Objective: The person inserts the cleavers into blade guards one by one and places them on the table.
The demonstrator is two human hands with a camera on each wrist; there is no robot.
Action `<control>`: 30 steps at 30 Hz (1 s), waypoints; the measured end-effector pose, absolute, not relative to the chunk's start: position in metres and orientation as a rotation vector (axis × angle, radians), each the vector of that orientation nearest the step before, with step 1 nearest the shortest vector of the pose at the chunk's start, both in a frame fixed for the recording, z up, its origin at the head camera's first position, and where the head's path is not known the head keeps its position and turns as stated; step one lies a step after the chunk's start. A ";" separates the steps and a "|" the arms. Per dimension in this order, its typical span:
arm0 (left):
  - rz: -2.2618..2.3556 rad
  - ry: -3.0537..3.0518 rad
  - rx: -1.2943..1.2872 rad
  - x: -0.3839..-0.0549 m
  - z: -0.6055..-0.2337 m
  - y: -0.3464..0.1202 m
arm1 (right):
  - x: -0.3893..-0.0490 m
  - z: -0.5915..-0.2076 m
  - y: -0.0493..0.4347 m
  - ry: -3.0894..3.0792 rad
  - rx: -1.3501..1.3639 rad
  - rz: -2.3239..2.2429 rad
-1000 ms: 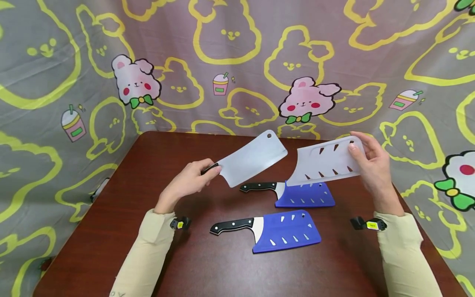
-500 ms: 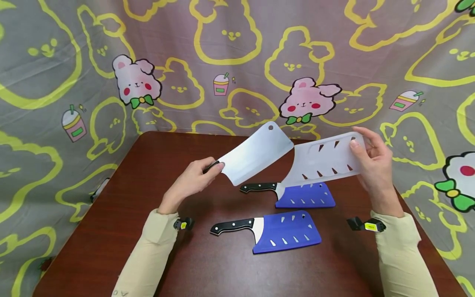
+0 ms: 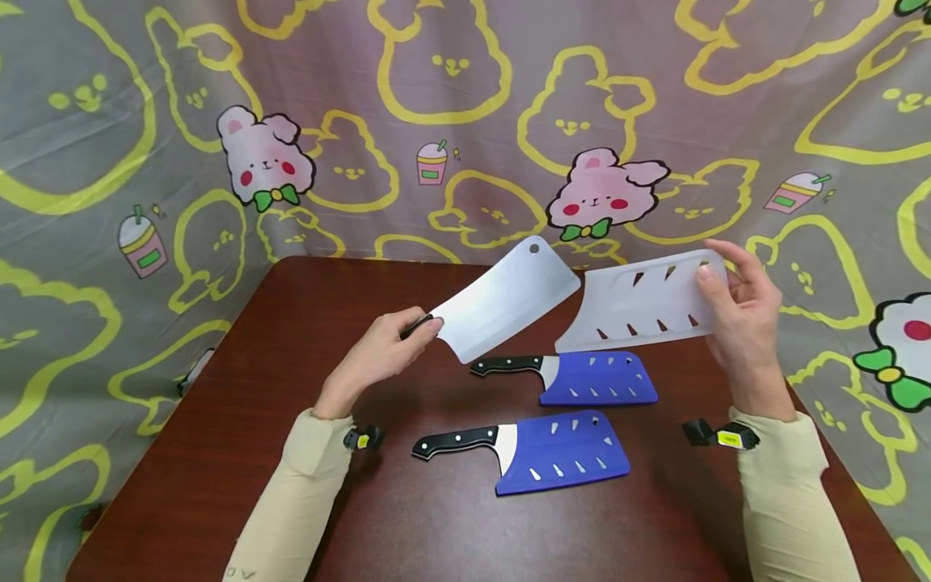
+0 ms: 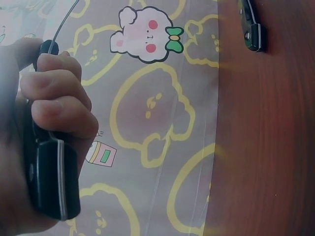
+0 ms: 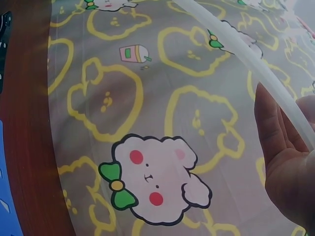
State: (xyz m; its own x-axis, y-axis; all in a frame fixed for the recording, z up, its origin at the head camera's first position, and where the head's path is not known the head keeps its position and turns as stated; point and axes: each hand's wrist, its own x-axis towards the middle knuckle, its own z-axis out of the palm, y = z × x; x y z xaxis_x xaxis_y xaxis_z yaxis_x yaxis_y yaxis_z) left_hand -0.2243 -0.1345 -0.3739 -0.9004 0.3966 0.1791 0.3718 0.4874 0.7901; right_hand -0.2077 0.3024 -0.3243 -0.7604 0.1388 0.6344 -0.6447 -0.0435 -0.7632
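Note:
My left hand point(image 3: 380, 349) grips the black handle of a cleaver point(image 3: 509, 301) above the table, its bare steel blade slanting up to the right. In the left wrist view, fingers wrap round that handle point(image 4: 54, 182). My right hand point(image 3: 749, 323) pinches the far end of a white slotted blade cover point(image 3: 633, 301), thumb on the near face. The blade's far corner is right at the cover's open left edge. Edge-on in the right wrist view, the cover point(image 5: 256, 69) shows as a pale curved strip.
Two more cleavers with black handles lie on the brown table point(image 3: 349, 501), blades in blue slotted covers: one nearer me point(image 3: 567, 453), one behind it point(image 3: 600, 380). A patterned curtain point(image 3: 465, 97) hangs close behind the table and along both sides.
The cleaver has risen and moved slightly right, its blade corner closing up to the cover's edge. The white cover has also lifted and shifted a little right. The cleavers on the table have stayed put.

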 end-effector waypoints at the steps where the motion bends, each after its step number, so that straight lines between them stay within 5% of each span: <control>1: 1.418 2.683 0.695 -0.225 -0.374 -0.134 | -0.208 -0.324 0.302 -1.694 0.543 1.859; 30: 1.574 2.570 0.745 -0.222 -0.372 -0.120 | -0.212 -0.321 0.301 -1.510 0.560 1.898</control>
State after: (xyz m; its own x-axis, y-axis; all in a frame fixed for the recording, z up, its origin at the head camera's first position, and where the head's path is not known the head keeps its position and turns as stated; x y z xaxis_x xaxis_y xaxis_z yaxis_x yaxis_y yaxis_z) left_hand -0.2224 -0.1205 -0.3718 -0.8840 0.4162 0.2127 0.3787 0.3709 0.8480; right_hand -0.2121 0.3013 -0.3210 -0.7039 0.2179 0.6761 -0.7077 -0.1339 -0.6937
